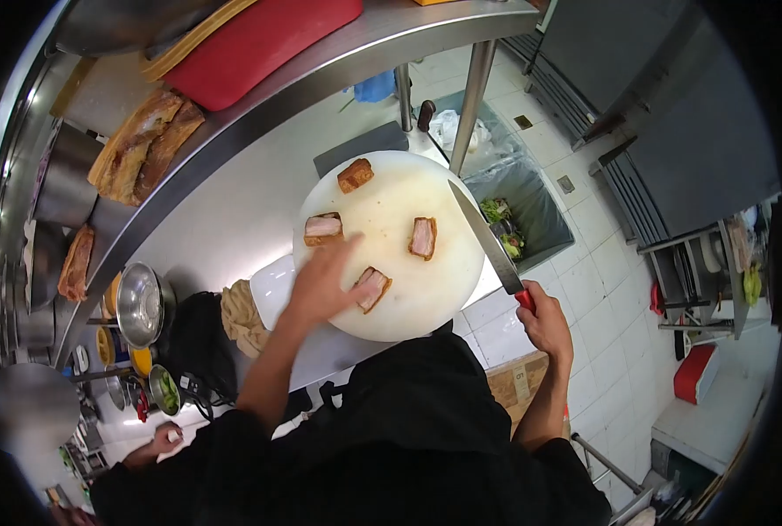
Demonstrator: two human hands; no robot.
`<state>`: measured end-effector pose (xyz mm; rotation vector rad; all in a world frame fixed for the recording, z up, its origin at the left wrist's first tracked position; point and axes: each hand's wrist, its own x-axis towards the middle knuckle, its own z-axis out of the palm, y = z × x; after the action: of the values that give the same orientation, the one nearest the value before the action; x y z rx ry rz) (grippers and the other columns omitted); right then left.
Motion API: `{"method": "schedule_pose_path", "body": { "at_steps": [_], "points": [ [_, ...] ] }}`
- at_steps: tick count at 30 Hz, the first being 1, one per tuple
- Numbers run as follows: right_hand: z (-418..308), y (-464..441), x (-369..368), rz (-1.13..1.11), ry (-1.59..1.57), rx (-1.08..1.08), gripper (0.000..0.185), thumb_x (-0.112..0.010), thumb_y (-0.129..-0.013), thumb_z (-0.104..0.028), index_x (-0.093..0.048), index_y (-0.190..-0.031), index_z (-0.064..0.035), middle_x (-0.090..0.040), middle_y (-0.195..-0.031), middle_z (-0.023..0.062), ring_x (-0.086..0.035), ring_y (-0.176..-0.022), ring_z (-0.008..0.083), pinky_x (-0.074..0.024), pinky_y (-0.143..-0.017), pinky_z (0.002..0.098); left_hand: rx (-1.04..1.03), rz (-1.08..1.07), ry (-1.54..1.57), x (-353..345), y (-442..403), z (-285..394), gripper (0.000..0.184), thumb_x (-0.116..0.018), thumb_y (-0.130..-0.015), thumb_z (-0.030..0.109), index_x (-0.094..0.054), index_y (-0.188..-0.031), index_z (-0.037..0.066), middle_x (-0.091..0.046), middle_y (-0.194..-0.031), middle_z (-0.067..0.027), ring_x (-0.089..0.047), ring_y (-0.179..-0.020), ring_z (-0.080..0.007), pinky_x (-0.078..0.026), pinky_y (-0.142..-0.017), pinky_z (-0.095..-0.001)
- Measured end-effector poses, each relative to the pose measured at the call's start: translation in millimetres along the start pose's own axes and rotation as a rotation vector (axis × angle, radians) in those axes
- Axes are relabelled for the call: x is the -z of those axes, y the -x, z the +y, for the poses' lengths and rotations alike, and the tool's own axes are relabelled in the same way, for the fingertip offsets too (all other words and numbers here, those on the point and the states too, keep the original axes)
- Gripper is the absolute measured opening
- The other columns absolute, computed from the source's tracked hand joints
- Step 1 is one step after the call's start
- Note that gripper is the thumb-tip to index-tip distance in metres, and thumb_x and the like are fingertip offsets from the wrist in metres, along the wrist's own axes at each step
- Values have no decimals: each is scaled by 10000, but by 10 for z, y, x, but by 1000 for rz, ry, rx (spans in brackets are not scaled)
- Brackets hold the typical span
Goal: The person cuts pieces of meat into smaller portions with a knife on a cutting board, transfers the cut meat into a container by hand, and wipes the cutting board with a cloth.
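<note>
On a round white cutting board (382, 316) lie several browned meat pieces. One piece (356, 175) is near the top, another (323, 229) at the left, a third (422, 238) at the right, and one more (372, 289) lower down. My left hand (327, 280) is over the board's left part with its fingers apart, its fingertips by the left and lower pieces; it holds nothing. My right hand (544, 323) is closed round the red handle of a knife (487, 238), whose blade points up along the board's right edge.
Behind the board's right side stands a lined bin (540, 215) with greens in it. A steel shelf (321, 57) holds a red tub (259, 48) and meat slabs (145, 149). A cloth (243, 317) and metal bowl (140, 304) are left. Another person's hand (164, 438) shows lower left.
</note>
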<state>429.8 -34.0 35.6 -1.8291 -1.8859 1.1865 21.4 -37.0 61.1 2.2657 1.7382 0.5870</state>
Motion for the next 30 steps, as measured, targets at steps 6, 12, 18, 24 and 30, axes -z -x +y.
{"method": "schedule_pose_path", "body": {
  "at_steps": [6, 12, 18, 24, 30],
  "points": [
    [153, -323, 223, -210, -256, 7, 412, -591, -861, 29, -550, -1269, -10, -599, -775, 74, -593, -599, 147, -494, -559, 303, 308, -109, 80, -325, 364, 153, 750, -805, -774, 129, -483, -1451, 101, -569, -1359, -158, -554, -1174, -388, -470, -969, -490],
    [270, -566, 407, -468, -450, 1, 443, -578, -880, 31, -497, -1316, 20, -626, -803, 95, -629, -582, 178, -508, -551, 321, 238, 279, -39, -430, 92, 419, 659, -805, -784, 158, -526, -1369, 42, -568, -1349, -199, -541, -1195, -404, -431, -1038, -464],
    [257, -661, 503, -616, -574, -64, 415, -544, -896, 54, -490, -1300, -21, -622, -766, 88, -629, -543, 201, -509, -521, 319, 478, 138, 85, -1103, -756, 919, 705, -805, -795, 240, -483, -1392, 48, -564, -1304, -176, -536, -1179, -369, -420, -1009, -493],
    [196, -612, 450, -590, -523, -74, 355, -541, -891, 55, -511, -1237, -19, -626, -778, 98, -637, -559, 209, -512, -524, 329, 325, 65, 204, -837, -55, 1017, 767, -809, -769, 191, -458, -1441, 78, -546, -1358, -175, -511, -1249, -364, -380, -1055, -498],
    [129, -560, 321, -469, -548, -104, 362, -528, -871, 55, -512, -1225, -18, -624, -757, 102, -604, -510, 193, -484, -471, 306, 622, 719, -130, -524, 1187, 103, 652, -756, -776, 115, -542, -1388, 48, -550, -1392, -180, -486, -1302, -390, -341, -1100, -504]
  ]
}}
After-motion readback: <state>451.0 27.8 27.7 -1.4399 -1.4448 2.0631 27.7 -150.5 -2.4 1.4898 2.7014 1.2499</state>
